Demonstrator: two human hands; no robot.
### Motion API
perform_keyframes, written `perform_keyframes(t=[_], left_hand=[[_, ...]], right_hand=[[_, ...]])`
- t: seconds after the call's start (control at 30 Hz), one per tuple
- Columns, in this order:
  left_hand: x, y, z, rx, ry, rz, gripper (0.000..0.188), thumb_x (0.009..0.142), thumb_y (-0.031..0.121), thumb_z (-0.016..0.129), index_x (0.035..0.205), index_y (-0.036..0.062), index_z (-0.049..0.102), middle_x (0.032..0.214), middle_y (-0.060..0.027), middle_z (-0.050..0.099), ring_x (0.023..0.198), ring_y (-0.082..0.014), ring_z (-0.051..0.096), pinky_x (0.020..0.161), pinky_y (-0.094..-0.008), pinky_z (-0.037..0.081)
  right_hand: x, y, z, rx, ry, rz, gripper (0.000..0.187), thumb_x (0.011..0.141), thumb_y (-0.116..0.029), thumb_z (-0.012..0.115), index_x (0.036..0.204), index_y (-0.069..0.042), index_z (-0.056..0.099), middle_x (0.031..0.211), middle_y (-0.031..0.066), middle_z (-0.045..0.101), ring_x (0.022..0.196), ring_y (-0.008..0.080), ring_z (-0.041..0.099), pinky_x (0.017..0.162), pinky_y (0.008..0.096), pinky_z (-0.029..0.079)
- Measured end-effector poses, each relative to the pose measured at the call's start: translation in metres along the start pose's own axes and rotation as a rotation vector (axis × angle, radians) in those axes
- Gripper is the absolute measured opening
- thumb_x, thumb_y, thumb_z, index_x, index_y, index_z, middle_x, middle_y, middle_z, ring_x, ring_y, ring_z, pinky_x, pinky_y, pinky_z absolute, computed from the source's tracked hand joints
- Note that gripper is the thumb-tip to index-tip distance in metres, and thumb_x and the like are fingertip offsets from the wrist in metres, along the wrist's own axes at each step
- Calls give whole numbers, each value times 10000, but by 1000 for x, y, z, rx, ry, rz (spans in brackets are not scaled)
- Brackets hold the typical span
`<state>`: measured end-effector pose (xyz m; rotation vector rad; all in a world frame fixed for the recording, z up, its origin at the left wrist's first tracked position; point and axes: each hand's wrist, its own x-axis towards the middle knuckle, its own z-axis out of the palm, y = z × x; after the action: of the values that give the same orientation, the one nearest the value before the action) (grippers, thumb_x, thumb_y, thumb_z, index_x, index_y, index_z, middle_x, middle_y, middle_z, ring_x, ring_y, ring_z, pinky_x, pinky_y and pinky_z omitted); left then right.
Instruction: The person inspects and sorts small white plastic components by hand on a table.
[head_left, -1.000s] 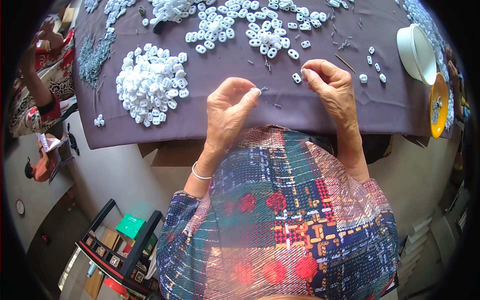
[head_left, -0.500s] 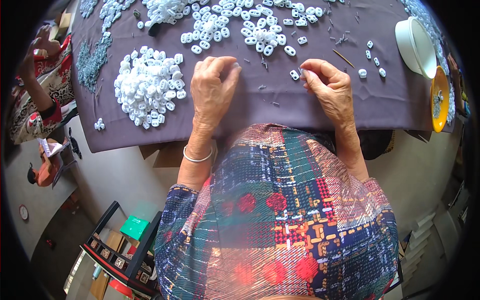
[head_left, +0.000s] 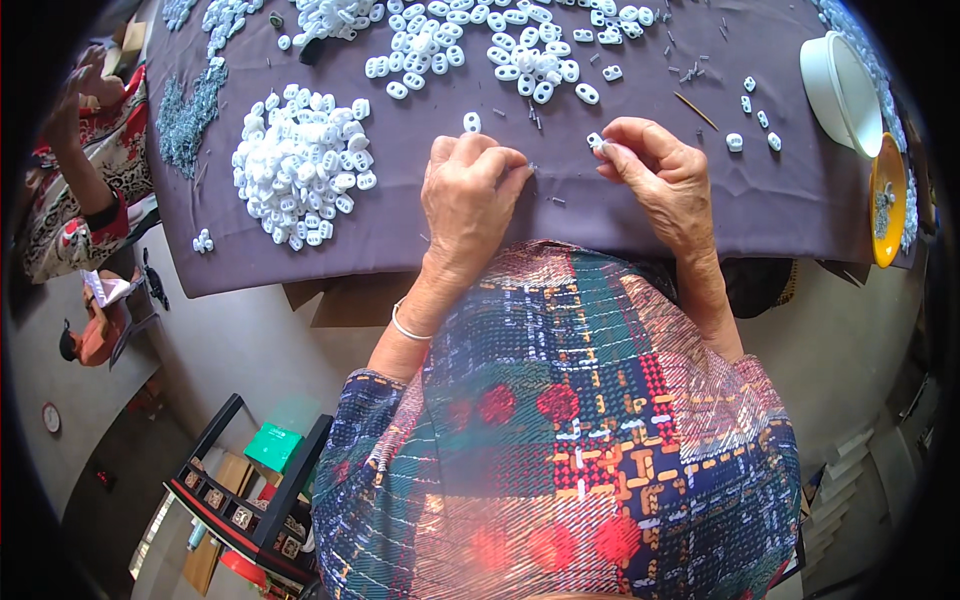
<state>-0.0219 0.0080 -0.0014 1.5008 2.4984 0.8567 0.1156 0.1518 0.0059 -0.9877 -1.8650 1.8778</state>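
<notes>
My left hand (head_left: 468, 195) is closed, with thumb and forefinger pinched at a tiny metal spring (head_left: 533, 167) on the dark tablecloth. Just beyond its knuckles lies a white two-hole plastic cord lock (head_left: 471, 122). My right hand (head_left: 662, 178) is closed too, its thumb and fingertips together at another small white cord lock (head_left: 594, 141), which is partly hidden by the fingers. Between the hands lie a few more loose springs (head_left: 557, 200). Left of my left hand rises a big heap of white cord-lock pieces (head_left: 300, 170).
More white pieces (head_left: 420, 45) cover the table's far side. A pile of springs (head_left: 185, 125) lies at far left. On the right are a thin brown stick (head_left: 697, 111), several loose pieces, a white tub (head_left: 812, 95) and a yellow dish (head_left: 880, 235). Another person's arm (head_left: 75, 165) shows at left.
My left hand has let go of a white piece, left on the cloth, and moved right and nearer me to a spring. My right fingertips now meet the cord lock that lay beside them.
</notes>
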Motion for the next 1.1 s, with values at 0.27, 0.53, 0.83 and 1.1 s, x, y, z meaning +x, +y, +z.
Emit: perform_keyframes(t=[0.27,0.53,0.83,1.1], left_hand=[[-1,3,-2,-575,10,-271,68,741,10,680,777,36,629,814,-3,618,710,-81,549,633,-219,451],[-2,16,0,-932,53,-488,130,762,17,675,879,-3,623,786,-38,642,743,-90,599,660,-210,479],[-4,17,-4,-1037,74,-616,152,792,43,662,932,-2,622,808,-58,655,726,-109,625,598,-200,465],[-6,19,2,-1076,101,-595,148,805,37,645,944,-5,618,817,-56,649,736,-113,622,603,-210,472]], right_hand=[[-2,-2,-2,-259,71,-243,97,806,8,619,902,3,627,826,-10,597,762,50,546,688,165,438],[-2,-5,19,100,-84,-34,97,793,-39,641,884,-6,634,773,-10,613,699,46,548,624,177,445],[4,8,31,-27,5,-69,92,813,-76,642,879,-13,629,732,-14,605,636,37,539,564,175,455],[4,-6,32,243,-113,27,90,819,-83,637,883,-20,631,739,-7,610,638,42,543,555,182,455]])
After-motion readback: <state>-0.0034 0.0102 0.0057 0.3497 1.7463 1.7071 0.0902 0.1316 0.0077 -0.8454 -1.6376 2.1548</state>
